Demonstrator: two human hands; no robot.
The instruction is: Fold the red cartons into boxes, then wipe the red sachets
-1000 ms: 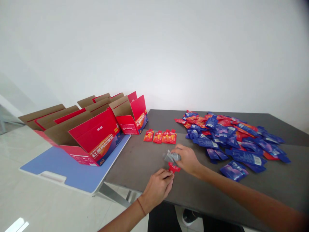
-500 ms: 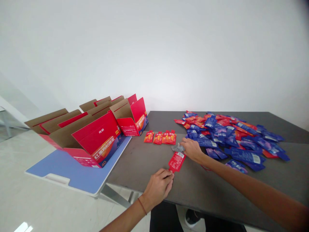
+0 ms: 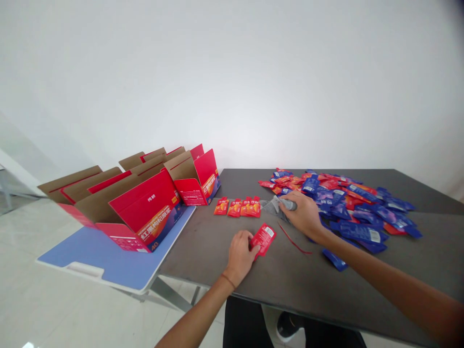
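My left hand (image 3: 242,256) is closed on the lower left edge of a red sachet (image 3: 266,237), its printed back with a barcode facing up on the dark table. My right hand (image 3: 302,215) is closed around a grey, crumpled, cloth-like piece (image 3: 289,204), part of which spreads left towards the laid-out sachets; its exact kind is unclear. Just beyond my left hand, several red-orange sachets (image 3: 235,208) lie front side up in a row. A thin red cord (image 3: 293,240) shows below my right hand.
To the right spreads a heap of blue and red sachets (image 3: 340,200). At the left, open red cartons (image 3: 143,212) stand with flaps up, one large on a blue folding table (image 3: 108,263) and a smaller one (image 3: 197,186) at the dark table's (image 3: 203,251) left edge.
My right hand has moved right and slightly away from the red sachet with the grey piece. My left hand has slid up along the sachet, which has shifted slightly. The red cord now shows.
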